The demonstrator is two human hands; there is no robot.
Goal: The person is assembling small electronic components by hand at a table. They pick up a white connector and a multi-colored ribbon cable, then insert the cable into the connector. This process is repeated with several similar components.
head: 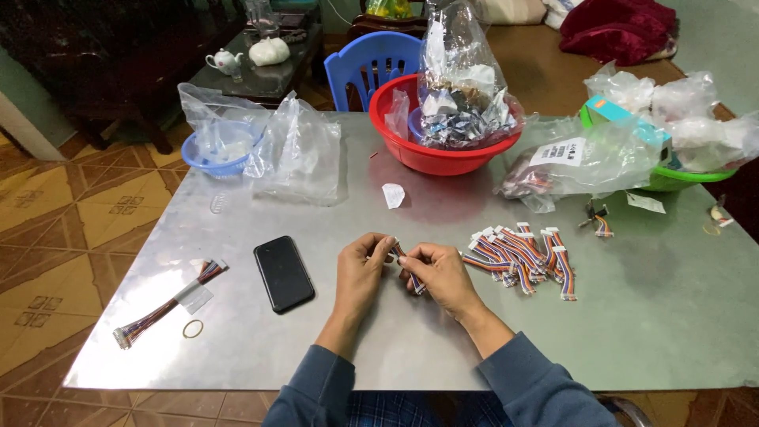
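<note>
Bare table (648, 316) stretching open at right front, hand passing freely there. Phone (284, 273) lying just left of left hand (360, 273), blocking leftward sweep. Cable pile (522, 257) crowding just beside right hand (440, 273). Red basin (427, 154) and plastic bags (296, 154) closing off far side.

Black phone (284, 273) screen dark; white-labelled clear bag (565, 162) right.

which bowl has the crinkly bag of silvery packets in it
The red bowl, at the table's far middle; the blue bowl holds clear plastic, the green bowl white bags.
</note>
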